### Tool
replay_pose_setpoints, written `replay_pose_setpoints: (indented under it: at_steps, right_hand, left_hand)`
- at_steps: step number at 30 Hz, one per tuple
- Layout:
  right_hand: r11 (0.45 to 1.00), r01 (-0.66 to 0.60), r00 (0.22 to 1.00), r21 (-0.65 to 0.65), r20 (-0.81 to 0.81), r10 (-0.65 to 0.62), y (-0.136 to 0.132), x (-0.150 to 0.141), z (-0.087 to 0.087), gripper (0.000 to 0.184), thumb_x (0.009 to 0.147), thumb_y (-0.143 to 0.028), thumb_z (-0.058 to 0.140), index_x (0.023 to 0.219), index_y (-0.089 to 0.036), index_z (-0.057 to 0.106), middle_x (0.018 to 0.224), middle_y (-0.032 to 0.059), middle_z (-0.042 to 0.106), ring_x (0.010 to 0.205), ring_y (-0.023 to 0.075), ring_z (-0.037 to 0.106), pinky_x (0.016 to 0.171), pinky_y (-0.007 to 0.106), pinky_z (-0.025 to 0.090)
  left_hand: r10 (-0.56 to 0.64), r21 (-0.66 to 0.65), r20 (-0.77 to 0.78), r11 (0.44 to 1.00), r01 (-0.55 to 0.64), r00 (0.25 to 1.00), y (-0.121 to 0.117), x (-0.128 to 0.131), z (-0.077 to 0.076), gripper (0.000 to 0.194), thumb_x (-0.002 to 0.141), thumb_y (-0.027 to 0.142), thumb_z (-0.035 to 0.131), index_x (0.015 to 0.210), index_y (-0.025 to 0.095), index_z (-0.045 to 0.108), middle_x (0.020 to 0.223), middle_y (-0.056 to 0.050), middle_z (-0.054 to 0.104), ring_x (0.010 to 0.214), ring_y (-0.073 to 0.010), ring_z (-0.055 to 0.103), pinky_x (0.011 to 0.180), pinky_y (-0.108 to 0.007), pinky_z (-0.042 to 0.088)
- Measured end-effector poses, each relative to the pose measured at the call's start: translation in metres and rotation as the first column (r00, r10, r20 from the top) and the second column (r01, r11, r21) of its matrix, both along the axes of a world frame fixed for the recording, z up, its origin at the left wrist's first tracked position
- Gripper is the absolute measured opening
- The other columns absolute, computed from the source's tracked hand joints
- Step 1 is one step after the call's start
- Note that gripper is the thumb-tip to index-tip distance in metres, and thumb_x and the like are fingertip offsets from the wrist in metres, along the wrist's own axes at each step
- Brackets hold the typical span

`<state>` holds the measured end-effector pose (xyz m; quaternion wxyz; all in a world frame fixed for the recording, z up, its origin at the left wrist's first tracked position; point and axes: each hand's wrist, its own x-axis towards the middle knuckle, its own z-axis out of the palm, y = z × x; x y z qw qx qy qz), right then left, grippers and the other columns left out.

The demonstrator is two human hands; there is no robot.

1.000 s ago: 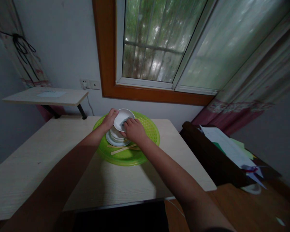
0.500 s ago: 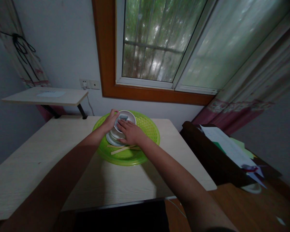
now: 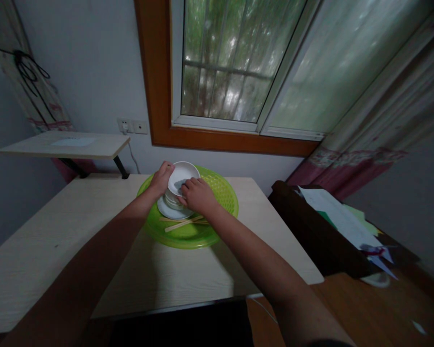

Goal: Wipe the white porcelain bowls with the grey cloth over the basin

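Observation:
My left hand (image 3: pixel 162 178) grips the left rim of a white bowl (image 3: pixel 184 169), which is tilted toward me. Inside the bowl, the bent fingers of my right hand (image 3: pixel 199 194) press a small grey cloth (image 3: pixel 180 183), mostly covered by them. Below the held bowl are more stacked white bowls (image 3: pixel 172 198), partly hidden, on a white plate (image 3: pixel 166 212). Several light wooden chopsticks (image 3: pixel 177 225) lie crossed in front of the plate. All of these are on or over a round green plastic tray (image 3: pixel 191 241) with a woven-looking pattern.
The tray stands on a pale wooden table (image 3: pixel 188 274) against the wall under a window (image 3: pixel 224 72). A small raised shelf (image 3: pixel 90 150) with paper on it is at the left. To the right, a dark brown piece of furniture (image 3: pixel 292 217) holds papers (image 3: pixel 329 212).
My right hand's fingers lay spread flat over the cloth in the bowl half a second ago; now they are bent together near its right side. The left hand keeps its hold on the rim.

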<state>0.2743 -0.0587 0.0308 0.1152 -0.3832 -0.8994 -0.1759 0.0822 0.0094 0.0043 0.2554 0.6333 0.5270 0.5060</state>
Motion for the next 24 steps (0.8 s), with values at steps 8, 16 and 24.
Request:
replay_pose_setpoints:
  at_steps: [8,16,24]
  right_hand:
    - [0.966,-0.222,0.969,-0.136,-0.139,0.203,0.003,0.001,-0.011,0.051,0.104,-0.035,0.05,0.148,-0.01,0.047,0.139,0.0171,0.063,0.123,0.0266,0.061,0.104,0.039,0.049]
    - [0.948,-0.252,0.955,-0.194,-0.21,0.211,0.01,0.007,-0.015,0.057,0.106,-0.044,0.049,0.154,-0.016,0.044,0.152,0.0143,0.055,0.134,0.0254,0.058,0.111,0.037,0.047]
    - [0.999,-0.012,1.0,-0.045,-0.01,0.011,0.01,0.004,-0.004,0.027,0.104,-0.022,0.05,0.125,-0.02,0.067,0.12,0.012,0.07,0.111,0.0261,0.064,0.096,0.038,0.049]
  left_hand:
    - [0.071,0.106,-0.15,0.993,-0.056,0.986,-0.009,0.0,0.006,0.042,0.099,0.057,0.037,0.116,0.024,0.056,0.09,-0.006,0.062,0.084,-0.0239,0.061,0.077,-0.034,0.043]
    - [0.082,0.161,-0.128,0.985,-0.061,0.988,-0.009,0.001,0.006,0.048,0.099,0.058,0.039,0.123,0.021,0.057,0.1,-0.01,0.067,0.093,-0.0269,0.065,0.087,-0.038,0.047]
    - [-0.025,0.156,-0.078,0.987,0.037,0.997,-0.007,0.0,0.007,0.053,0.099,0.058,0.038,0.129,0.019,0.059,0.116,-0.011,0.069,0.105,-0.0267,0.064,0.095,-0.039,0.048]
